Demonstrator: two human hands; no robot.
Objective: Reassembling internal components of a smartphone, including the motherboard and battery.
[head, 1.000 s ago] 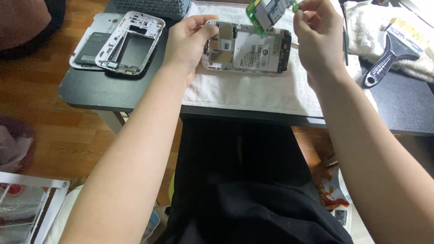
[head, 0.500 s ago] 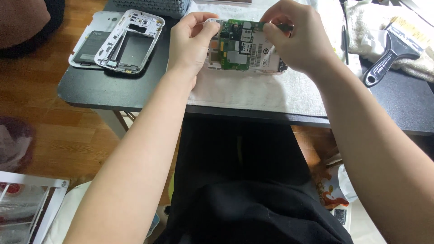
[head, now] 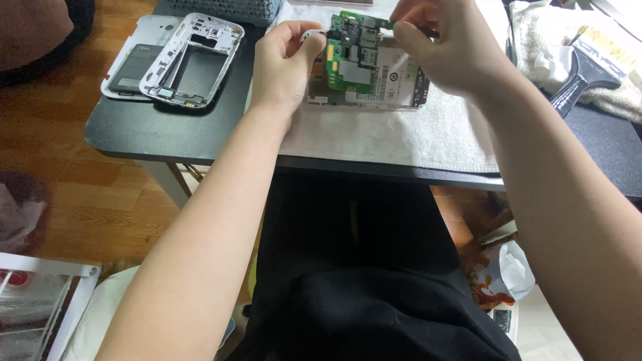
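A black table [head: 167, 137] carries a white cloth [head: 388, 137], a phone frame [head: 194, 60] and a brush [head: 585, 67].

Two hands work at the table's far edge: a left hand [head: 284, 63] and a right hand [head: 451, 50]. There is one green circuit board [head: 351, 53], one opened phone body [head: 374, 83], one white towel [head: 388, 130], one white phone frame [head: 194, 60], one battery [head: 130, 67] near the table's left edge, one brush [head: 588, 60] toward the right edge, and one basket [head: 227, 8].
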